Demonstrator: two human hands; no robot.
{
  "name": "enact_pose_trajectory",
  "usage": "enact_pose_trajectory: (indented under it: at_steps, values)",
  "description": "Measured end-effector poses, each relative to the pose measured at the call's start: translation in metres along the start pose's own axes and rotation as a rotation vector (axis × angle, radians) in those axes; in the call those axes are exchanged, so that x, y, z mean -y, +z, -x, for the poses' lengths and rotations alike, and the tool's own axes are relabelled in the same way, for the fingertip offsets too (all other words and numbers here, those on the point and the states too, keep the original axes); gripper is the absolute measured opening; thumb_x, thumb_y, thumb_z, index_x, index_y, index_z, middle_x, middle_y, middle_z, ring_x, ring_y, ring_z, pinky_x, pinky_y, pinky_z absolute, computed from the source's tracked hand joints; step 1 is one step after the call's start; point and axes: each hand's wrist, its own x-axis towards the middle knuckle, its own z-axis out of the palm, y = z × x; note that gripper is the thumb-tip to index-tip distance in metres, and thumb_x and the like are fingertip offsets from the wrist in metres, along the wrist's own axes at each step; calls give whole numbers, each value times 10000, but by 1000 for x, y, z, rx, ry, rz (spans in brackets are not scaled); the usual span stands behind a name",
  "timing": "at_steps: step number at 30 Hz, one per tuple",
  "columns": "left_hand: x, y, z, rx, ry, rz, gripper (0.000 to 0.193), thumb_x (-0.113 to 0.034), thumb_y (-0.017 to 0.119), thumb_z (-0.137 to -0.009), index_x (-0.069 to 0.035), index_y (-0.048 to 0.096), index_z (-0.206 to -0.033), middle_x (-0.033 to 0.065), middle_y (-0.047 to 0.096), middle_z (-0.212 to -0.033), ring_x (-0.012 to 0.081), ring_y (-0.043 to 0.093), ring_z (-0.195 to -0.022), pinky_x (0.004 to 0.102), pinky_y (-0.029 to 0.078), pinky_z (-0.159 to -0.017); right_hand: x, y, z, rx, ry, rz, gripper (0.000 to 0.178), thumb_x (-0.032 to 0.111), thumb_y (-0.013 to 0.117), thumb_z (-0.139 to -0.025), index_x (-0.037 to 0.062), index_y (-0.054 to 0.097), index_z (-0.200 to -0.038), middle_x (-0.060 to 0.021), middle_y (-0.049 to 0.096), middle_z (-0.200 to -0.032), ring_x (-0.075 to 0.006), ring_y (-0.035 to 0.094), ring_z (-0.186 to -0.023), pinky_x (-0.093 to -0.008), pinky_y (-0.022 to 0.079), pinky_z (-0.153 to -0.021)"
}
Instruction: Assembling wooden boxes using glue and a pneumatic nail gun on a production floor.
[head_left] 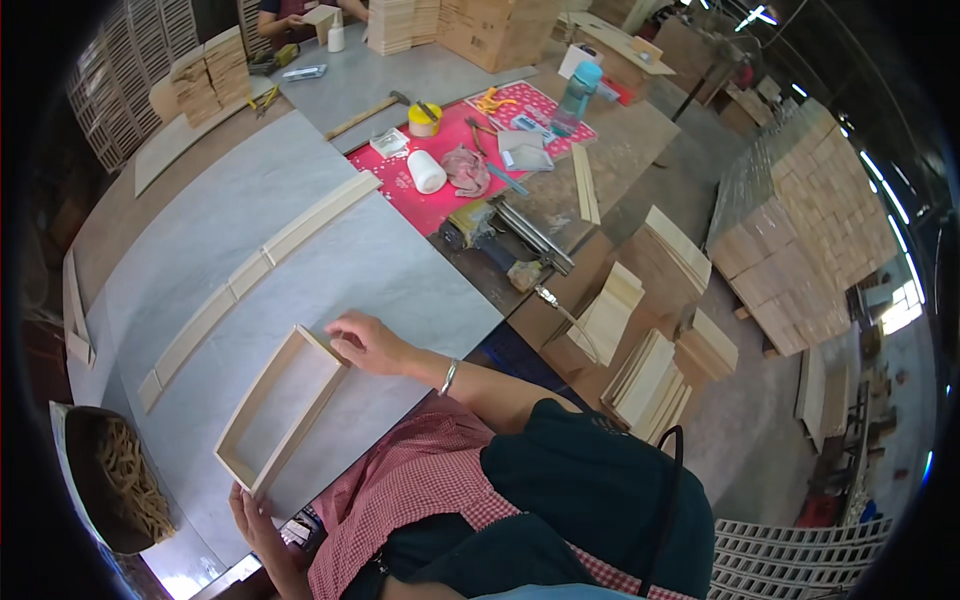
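Grips near corner of wooden frame [304, 427] in left hand [258, 518], thumb and fingers bent around it. Holds right hand [368, 342] at the frame's far end, fingers curled; cannot tell whether touching the wood or just beside it. Has the frame on the grey worktop [400, 270], close to the near edge, long sides running near left to far right. Shows bare worktop through the open middle.

Has a row of wood strips [251, 272] left of and beyond the frame, laid nearly end to end, apart from it. Includes bin [88, 430] at near left, with tan strips [130, 480] inside. Wears bangle [449, 377] on right wrist, plus checked apron [400, 480].

Has red mat [400, 205] beyond, far right of the frame, carrying white roll [427, 172], pink cloth [466, 172] just beside it, and water bottle [577, 100] farther right. Shows tape roll [424, 120] at the mat's far left edge, near hammer [365, 115]. Has boards [645, 385] stacked at right, wrapped pallet stack [800, 240] farther right. Shows another person [290, 22] at far left, handling a small wooden piece [322, 15].
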Motion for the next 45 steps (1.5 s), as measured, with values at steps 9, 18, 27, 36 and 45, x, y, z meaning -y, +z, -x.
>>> enact_pose_trajectory:
  at_steps: [9,18,27,36,45]
  values:
    - [-2,-23,-9,173,-125,115,126,-85,572,-993,-5,608,-1083,41,613,-974,95,541,-909,220,430,-833,31,-14,7,200,237,-17,196,165,684,-915,25,626,-1039,-57,640,-854,-171,552,-701,-287,473,-670]
    - [-11,-43,-35,287,-274,114,85,-69,620,-949,-5,600,-1002,56,608,-873,113,566,-848,219,457,-763,41,-25,-2,332,390,-128,203,155,689,-911,20,602,-1035,-56,627,-873,-155,564,-711,-277,477,-657]
    - [-27,-45,-51,421,-349,116,126,-82,590,-979,-37,557,-1092,95,589,-977,156,590,-928,254,486,-758,48,-28,-13,394,603,-358,250,161,689,-911,19,588,-1090,-70,621,-892,-154,571,-680,-272,487,-644]
    - [-36,-25,-30,283,-129,-145,444,6,616,-865,-1,546,-1304,156,599,-1177,195,599,-954,292,506,-785,34,-20,-6,419,297,95,365,91,660,-840,6,564,-1181,-112,632,-961,-217,605,-782,-331,518,-728]
    - [-11,6,-38,59,274,56,438,-29,585,-894,1,557,-1330,136,600,-1202,203,564,-983,330,479,-865,33,-35,-10,-13,-93,-69,333,91,605,-833,25,604,-1159,-104,663,-1045,-265,606,-890,-346,493,-847]
